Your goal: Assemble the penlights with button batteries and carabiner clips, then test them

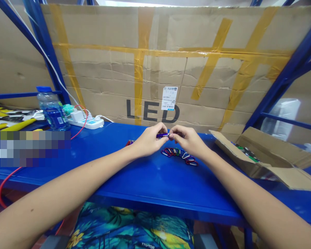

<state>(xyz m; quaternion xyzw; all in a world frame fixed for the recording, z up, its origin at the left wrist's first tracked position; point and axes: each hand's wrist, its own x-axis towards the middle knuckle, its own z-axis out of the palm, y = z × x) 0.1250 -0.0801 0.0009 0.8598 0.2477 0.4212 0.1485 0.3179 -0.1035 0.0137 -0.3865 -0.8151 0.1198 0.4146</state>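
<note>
My left hand (149,140) and my right hand (188,139) meet above the blue shelf top (150,180). Both pinch a small purple metal cylinder (162,135) held level between them, the left on its left end, the right on its silver tip. Just below and in front of the hands lies a row of several small coloured carabiner clips (180,155), red, blue, green and silver. A red clip (130,142) peeks out beside my left wrist.
An open cardboard box (264,155) with small items sits at the right. A water bottle (52,110), a white power strip (86,121) and a red cable (5,183) are at the left. A taped cardboard wall marked LED (152,111) stands behind.
</note>
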